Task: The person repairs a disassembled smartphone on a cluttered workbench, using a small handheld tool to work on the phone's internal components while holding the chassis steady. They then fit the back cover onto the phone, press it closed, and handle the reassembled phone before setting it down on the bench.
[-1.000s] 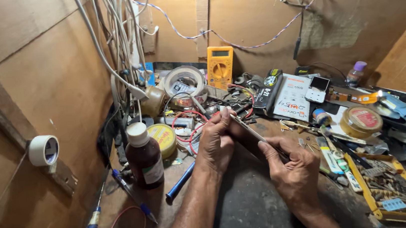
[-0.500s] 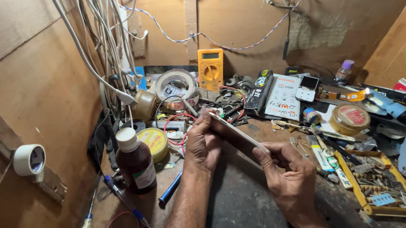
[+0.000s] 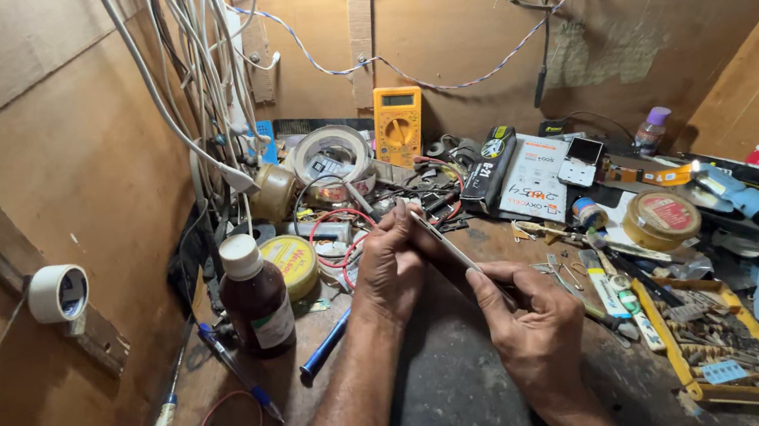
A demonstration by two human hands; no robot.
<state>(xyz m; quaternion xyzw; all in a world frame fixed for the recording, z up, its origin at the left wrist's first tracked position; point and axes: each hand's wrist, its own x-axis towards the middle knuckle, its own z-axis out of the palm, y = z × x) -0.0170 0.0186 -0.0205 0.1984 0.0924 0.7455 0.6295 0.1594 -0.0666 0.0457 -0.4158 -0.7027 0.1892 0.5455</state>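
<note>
thin flat panel [image 3: 444, 246] edge-on, spanning left hand [image 3: 392, 273], right hand [image 3: 532, 324]

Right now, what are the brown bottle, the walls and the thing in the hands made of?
The brown bottle looks like dark glass or clear plastic, glossy and see-through, with a white plastic-looking cap. The walls look like bare brown board, matte and scuffed. The thin flat thing, held edge-on by the left hand and right hand, shines like metal or glass; which is unclear.

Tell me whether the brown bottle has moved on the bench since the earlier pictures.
No. The brown bottle stands just left of the yellow tin, as before; only the camera view shifted.
</note>
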